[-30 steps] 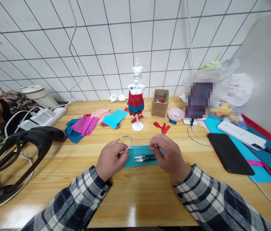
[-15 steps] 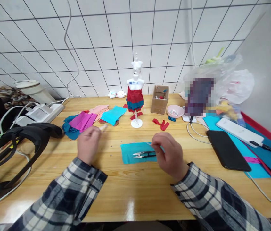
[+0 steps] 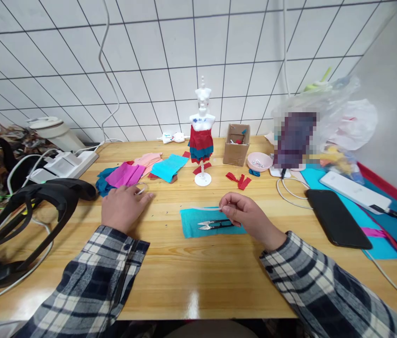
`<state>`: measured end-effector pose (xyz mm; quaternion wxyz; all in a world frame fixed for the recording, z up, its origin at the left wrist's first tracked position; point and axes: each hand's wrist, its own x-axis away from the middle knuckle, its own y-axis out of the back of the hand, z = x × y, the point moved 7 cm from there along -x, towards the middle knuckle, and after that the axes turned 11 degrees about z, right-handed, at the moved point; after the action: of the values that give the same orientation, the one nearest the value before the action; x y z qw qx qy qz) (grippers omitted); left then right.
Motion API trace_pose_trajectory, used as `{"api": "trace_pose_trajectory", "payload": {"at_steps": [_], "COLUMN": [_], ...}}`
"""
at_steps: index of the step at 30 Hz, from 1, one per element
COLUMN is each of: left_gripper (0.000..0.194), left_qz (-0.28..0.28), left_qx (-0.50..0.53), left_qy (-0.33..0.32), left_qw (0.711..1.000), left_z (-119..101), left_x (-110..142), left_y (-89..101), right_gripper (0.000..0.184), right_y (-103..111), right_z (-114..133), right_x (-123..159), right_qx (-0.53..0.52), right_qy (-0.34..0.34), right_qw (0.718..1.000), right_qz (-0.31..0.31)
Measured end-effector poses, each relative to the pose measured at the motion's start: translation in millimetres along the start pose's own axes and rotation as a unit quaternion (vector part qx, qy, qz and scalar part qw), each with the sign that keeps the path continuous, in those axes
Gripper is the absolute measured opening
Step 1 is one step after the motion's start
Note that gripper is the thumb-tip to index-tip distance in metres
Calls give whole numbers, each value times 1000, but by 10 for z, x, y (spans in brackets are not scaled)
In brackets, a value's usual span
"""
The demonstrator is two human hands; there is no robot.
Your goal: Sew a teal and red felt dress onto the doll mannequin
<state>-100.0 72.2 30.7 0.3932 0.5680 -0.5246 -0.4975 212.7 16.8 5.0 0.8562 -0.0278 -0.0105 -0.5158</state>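
Note:
My left hand [image 3: 124, 207] rests low on the table at the left, its fingers flattened out. A small white curled piece [image 3: 142, 189], too small to name, lies at its fingertips beside the pile of fabric. In the pinch of my right hand [image 3: 246, 213] is the end of a thin white strip [image 3: 203, 208], which stretches left along the upper edge of a turquoise fabric piece [image 3: 189, 226]. On that fabric lies a pair of thread snips [image 3: 214, 224], blades to the left, handles partly behind my right fingers. Farther back stands a small white mannequin [image 3: 202, 123] wearing a red and blue layered fabric piece [image 3: 201, 141].
Folded fabric [image 3: 125, 174] in several colours is at the left. Behind are a cardboard box [image 3: 236, 152], a pink bowl [image 3: 259, 162] and red scraps [image 3: 239, 180]. A black phone [image 3: 337, 218] and cables lie right; a black headset [image 3: 54, 211] sits left.
My left hand has lowered and flattened onto the table, leaving the white piece at its fingertips. My right hand has turned, and the thin white strip now shows stretched leftward from it.

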Motion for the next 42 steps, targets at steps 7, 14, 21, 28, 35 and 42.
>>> {"api": "trace_pose_trajectory", "payload": {"at_steps": [7, 14, 21, 28, 35, 42], "left_gripper": [39, 31, 18, 13, 11, 28], "left_qz": [-90, 84, 14, -15, 3, 50], "left_qx": [-49, 179, 138, 83, 122, 193], "left_qy": [-58, -300, -275, -322, -310, -193], "left_qw": [993, 933, 951, 943, 943, 961], "left_z": [-439, -1222, -1235, -1337, -1375, -930], "left_x": [171, 434, 472, 559, 583, 236], "left_y": [226, 19, 46, 25, 25, -103], "right_gripper": [14, 9, 14, 40, 13, 10], "right_y": [-44, -97, -2, -362, -504, -299], "right_z": [74, 152, 211, 522, 344, 336], "right_x": [2, 11, 42, 191, 82, -175], "right_qx": [157, 225, 307, 510, 514, 433], "right_qy": [56, 67, 99, 251, 194, 112], "right_qw": [986, 972, 941, 818, 834, 891], "right_qz": [9, -8, -102, -84, -41, -75]}}
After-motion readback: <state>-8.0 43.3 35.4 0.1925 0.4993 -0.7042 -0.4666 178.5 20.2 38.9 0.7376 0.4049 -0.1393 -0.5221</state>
